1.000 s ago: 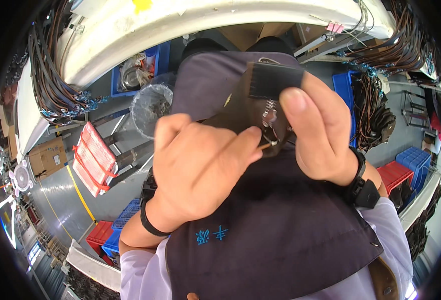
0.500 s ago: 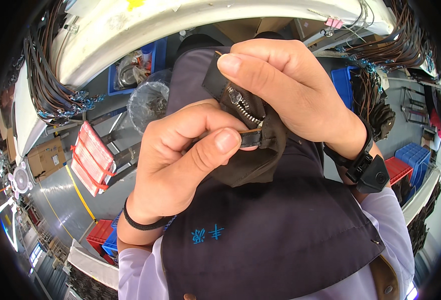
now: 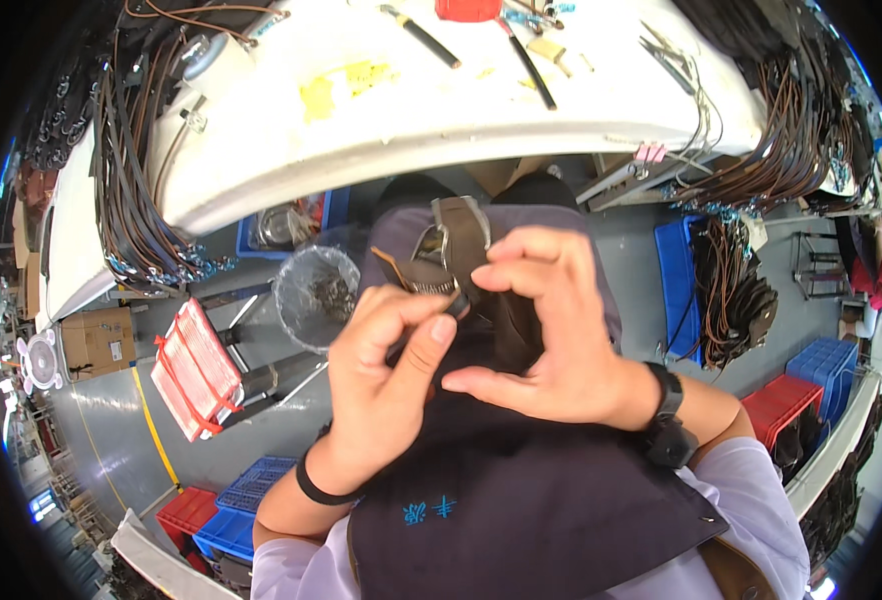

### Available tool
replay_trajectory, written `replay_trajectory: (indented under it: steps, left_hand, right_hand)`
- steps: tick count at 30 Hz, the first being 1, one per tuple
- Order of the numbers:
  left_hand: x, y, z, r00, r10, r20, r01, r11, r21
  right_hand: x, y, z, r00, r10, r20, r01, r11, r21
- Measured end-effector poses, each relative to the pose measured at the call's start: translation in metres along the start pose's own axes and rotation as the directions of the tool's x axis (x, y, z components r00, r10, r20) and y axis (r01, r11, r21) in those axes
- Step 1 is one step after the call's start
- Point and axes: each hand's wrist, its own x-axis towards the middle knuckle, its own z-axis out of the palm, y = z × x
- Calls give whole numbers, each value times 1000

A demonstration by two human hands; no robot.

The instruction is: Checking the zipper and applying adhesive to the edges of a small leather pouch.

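From my remote seat, looking down through the head camera, I see the left hand [image 3: 379, 352] pinching a small dark tab [image 3: 458, 304] between thumb and forefinger. The right hand [image 3: 566, 335] is spread in a wide C, thumb well apart from the fingers; its fingertips reach the brown zip pouch [image 3: 470, 245], though I cannot tell whether they grip it. The pouch is between the two hands, over the dark apron [image 3: 551, 470], with silver zip teeth showing near the left fingers. I make out a black band [image 3: 323, 482] on the left wrist and a black device [image 3: 669, 440] on the right.

To the left stands a bin [image 3: 295, 292] lined with clear plastic, then a pink bundle [image 3: 196, 370] bound with red straps. A blue crate [image 3: 675, 290] is at the right. Beyond the knees curves the white counter [image 3: 441, 110], carrying two slim dark-handled tools [image 3: 431, 43]; brown straps [image 3: 126, 205] hang at both its ends.
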Motion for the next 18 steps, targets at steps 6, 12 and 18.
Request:
replay_trajectory:
  steps: [6,12,18]
  left_hand:
    - [-2,18,-7,922,379,82,-368,788,494]
    - [13,-2,-10,927,199,318,-129,965,-228]
    - [-1,-8,-13,977,115,178,-26,898,-440]
  right_hand:
    - [15,30,-27,951,-27,309,-21,988,150]
    - [46,57,-21,852,4,524,-312,806,502]
    - [95,98,-51,936,244,253,-311,910,275]
